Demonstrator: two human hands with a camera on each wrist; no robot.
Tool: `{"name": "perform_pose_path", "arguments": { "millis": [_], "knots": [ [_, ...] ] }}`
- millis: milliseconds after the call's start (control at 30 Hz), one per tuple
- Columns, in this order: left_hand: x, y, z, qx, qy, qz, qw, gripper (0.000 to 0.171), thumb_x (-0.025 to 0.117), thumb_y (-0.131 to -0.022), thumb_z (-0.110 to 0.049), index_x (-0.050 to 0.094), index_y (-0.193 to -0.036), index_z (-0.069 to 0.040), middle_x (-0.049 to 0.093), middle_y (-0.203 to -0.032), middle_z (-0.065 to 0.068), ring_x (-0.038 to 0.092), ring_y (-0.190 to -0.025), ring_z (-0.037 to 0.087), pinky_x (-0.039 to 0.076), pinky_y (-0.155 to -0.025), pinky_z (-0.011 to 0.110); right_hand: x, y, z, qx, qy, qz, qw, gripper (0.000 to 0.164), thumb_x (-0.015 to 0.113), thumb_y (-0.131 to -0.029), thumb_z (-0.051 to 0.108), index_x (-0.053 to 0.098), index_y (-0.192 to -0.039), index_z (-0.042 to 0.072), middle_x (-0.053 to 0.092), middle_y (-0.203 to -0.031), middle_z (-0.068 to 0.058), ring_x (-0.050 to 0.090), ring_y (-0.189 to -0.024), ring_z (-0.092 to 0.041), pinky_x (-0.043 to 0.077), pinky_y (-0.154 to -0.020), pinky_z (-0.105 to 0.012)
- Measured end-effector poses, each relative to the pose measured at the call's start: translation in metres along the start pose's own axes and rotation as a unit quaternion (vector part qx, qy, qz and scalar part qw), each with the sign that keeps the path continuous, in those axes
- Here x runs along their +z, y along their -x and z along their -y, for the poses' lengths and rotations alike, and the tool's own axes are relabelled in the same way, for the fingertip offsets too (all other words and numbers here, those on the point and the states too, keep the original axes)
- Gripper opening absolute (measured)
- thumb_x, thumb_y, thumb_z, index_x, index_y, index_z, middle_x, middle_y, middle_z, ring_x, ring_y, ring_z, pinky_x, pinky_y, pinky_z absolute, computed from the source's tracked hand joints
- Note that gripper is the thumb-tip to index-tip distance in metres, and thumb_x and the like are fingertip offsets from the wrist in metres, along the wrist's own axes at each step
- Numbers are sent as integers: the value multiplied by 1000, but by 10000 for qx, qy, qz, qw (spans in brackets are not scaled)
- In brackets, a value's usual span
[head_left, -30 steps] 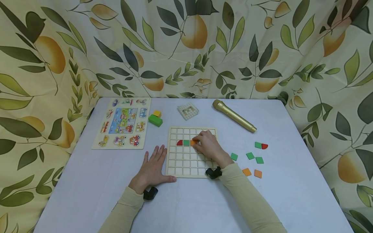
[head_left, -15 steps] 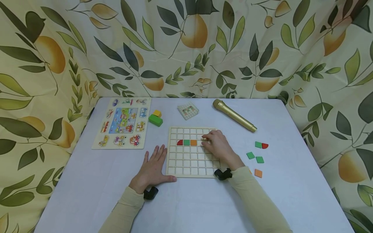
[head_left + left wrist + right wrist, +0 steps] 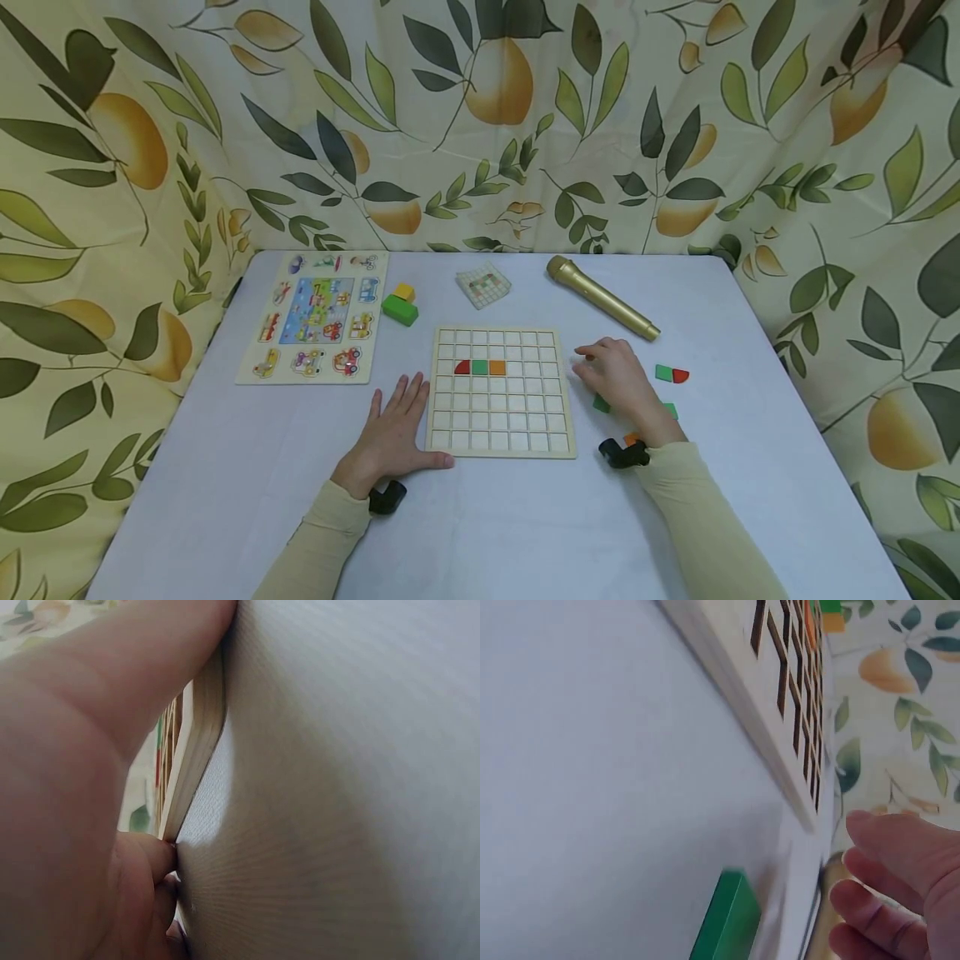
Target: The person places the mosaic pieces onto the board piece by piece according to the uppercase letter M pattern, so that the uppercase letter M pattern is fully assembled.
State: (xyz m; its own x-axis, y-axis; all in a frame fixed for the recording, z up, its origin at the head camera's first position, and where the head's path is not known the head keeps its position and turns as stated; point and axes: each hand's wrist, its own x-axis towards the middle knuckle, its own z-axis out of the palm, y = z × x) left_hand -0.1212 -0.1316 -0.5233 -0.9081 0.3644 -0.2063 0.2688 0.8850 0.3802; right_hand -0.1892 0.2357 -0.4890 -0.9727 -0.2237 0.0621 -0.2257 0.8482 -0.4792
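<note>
A wooden grid board (image 3: 497, 451) lies on the table. In one of its rows sit a red rounded tile (image 3: 462, 367), a green square tile (image 3: 479, 367) and an orange square tile (image 3: 497, 367), side by side. My left hand (image 3: 390, 437) rests flat at the board's lower left corner, fingers straight along the left side and thumb by the front edge. Right of the board is my right hand (image 3: 618, 379), fingers loosely bent and holding nothing. Below its fingers a loose green tile (image 3: 727, 919) shows close up in the right wrist view. The hand partly hides other loose tiles.
Beyond the right hand lie a green tile (image 3: 663, 373) and a red rounded tile (image 3: 680, 377). A gold microphone (image 3: 603, 297) and a small pattern card (image 3: 483, 286) are at the back. Left stand a picture puzzle board (image 3: 303, 367) and a green block (image 3: 401, 310).
My right hand has let go of the orange tile, which stays in the grid, and moved right off the board over the loose tiles. The left hand has stayed still.
</note>
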Motion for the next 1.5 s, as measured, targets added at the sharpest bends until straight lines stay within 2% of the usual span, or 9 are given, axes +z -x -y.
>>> {"name": "perform_pose_path", "arguments": {
  "millis": [200,400,667,1167,1500],
  "knots": [
    [0,0,-1,6,-44,22,10000,127,68,-66,-78,17,-156,-4,7,-162,10,-4,-147,29,-5,-112,57,-11,11,-20,299,-51,-90,9995,35,70,-91,15,67,-119,-4,62,-114,-21,46,-114,-40,38,-96,-54],
    [0,-1,-1,-10,-53,79,10000,127,68,-66,-78,16,-156,-5,5,-163,9,-5,-147,28,-6,-112,57,-24,25,-36,427,-96,-295,9986,37,71,-90,14,65,-120,-7,60,-116,-26,44,-114,-46,35,-96,-58],
    [-1,-2,-1,0,-87,74,9999,127,68,-66,-78,16,-156,-5,5,-163,9,-5,-147,27,-6,-112,57,-32,39,-57,943,-103,-169,9954,46,71,-91,18,58,-128,-6,50,-127,-27,39,-120,-47,34,-98,-60],
    [1,-2,1,-42,-89,76,9999,127,69,-66,-78,15,-156,-6,5,-163,8,-6,-147,28,-6,-112,57,-40,51,-79,1494,21,-19,9888,51,70,-91,15,51,-132,-10,41,-135,-32,33,-123,-52,34,-99,-65],
    [-1,0,-1,-37,-53,68,10000,127,69,-66,-77,16,-156,-5,5,-163,9,-5,-147,28,-6,-112,57,-37,53,-91,1527,236,-175,9878,48,70,-91,13,54,-129,-12,41,-134,-33,34,-121,-53,33,-96,-67]
  ]
}}
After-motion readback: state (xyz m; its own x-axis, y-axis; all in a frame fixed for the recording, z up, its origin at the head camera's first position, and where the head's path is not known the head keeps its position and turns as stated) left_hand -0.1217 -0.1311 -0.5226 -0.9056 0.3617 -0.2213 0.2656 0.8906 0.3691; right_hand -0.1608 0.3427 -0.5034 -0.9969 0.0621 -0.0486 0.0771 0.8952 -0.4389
